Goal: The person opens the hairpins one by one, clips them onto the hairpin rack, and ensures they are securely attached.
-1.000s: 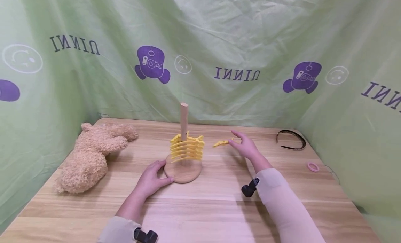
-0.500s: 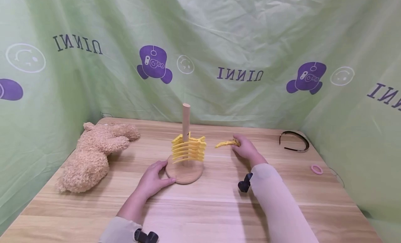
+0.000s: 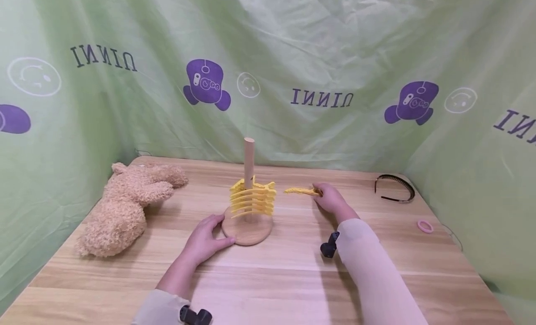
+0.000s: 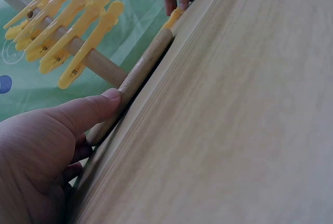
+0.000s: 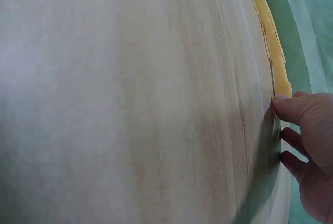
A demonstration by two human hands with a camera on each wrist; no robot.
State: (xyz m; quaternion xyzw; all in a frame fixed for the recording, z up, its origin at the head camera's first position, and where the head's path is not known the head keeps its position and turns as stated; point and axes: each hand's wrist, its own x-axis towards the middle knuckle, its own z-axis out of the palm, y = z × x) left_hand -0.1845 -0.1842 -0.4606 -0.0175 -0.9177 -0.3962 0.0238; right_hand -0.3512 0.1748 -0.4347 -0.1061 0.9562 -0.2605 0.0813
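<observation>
A wooden stand with a round base [image 3: 247, 233] and an upright post [image 3: 249, 157] is in the middle of the table. Several yellow hair clips [image 3: 253, 201] are stacked around the post, their long curved arms on either side of it in the left wrist view. My left hand [image 3: 204, 241] grips the rim of the base, the thumb [image 4: 93, 110] on its near edge. To the right of the stand, my right hand [image 3: 329, 198] pinches one end of another yellow hair clip [image 3: 299, 191]. This clip [image 5: 271, 42] lies low, along the tabletop, its free end towards the stand.
A curly-furred plush bear [image 3: 125, 208] lies at the table's left. A dark toothed headband [image 3: 395, 187] lies at the back right, with a pink ring [image 3: 425, 226] in front of it. A green printed curtain [image 3: 268, 120] encloses the back and sides.
My right hand has come down onto the loose yellow clip and taken one end between thumb and finger. The left hand has kept its hold on the stand's base.
</observation>
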